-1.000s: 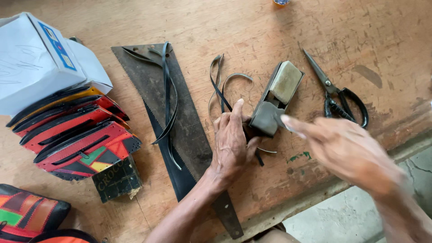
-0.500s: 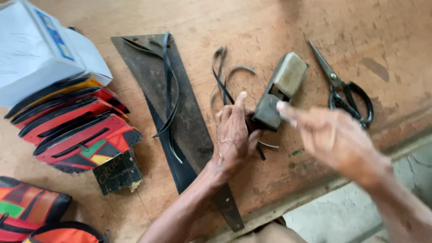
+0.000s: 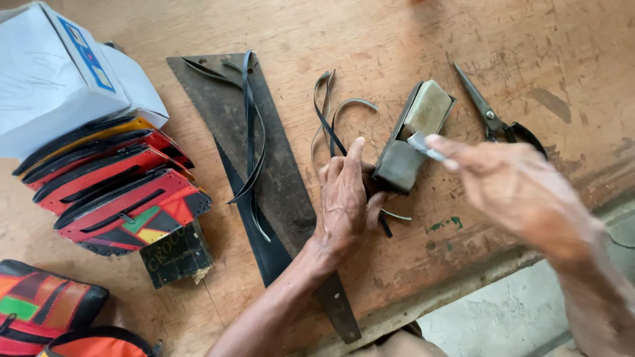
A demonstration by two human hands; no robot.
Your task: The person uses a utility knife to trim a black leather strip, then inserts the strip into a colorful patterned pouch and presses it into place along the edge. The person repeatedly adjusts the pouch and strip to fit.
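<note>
Grey sharpening block [image 3: 413, 135] on workbench [image 3: 397, 39]

workshop | scarred wooden bench [image 3: 397, 39] | scissors [image 3: 493, 119] | leather strips [image 3: 248, 125]

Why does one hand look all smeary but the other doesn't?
In the head view the right hand is motion-blurred, as is the small blade it holds; the left hand on the stone is sharp. Light is soft and even, with faint shadows and no glare on the table.

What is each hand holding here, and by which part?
The right hand pinches a small pale blade by one end. The left hand presses on thin dark strips beside the sharpening block.
</note>
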